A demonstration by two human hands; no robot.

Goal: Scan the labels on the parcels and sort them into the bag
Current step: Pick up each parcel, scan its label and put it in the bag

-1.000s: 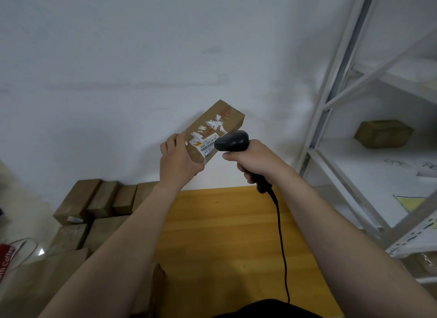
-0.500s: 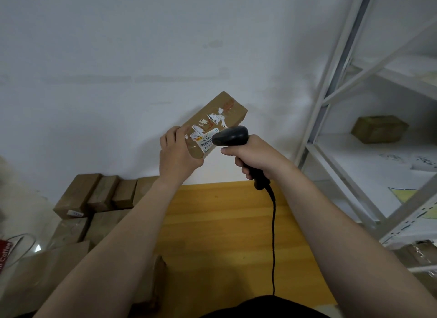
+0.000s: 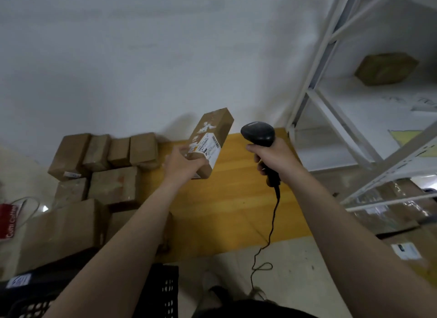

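My left hand [image 3: 183,162] grips the lower end of a small brown parcel [image 3: 214,133], held tilted above the yellow wooden table [image 3: 236,199]. Its white barcode label [image 3: 209,146] faces up and to the right. My right hand [image 3: 272,155] holds a black handheld scanner [image 3: 257,133] by the handle, a short way right of the parcel, its head pointing towards the label. The scanner's black cable [image 3: 272,223] hangs down to the floor. Several more brown parcels [image 3: 113,166] lie stacked at the table's left end. No bag for sorted parcels can be made out for certain.
A white metal shelf rack [image 3: 331,81] stands at the right with one brown box [image 3: 385,68] on it. A black plastic crate [image 3: 163,291] sits below my left arm. A red and white paper bag [image 3: 9,219] is at the far left. The white wall is behind the table.
The view has dropped and the hands now sit lower over the table. The parcel has turned more upright and drawn away from the scanner, which was almost touching the label before.
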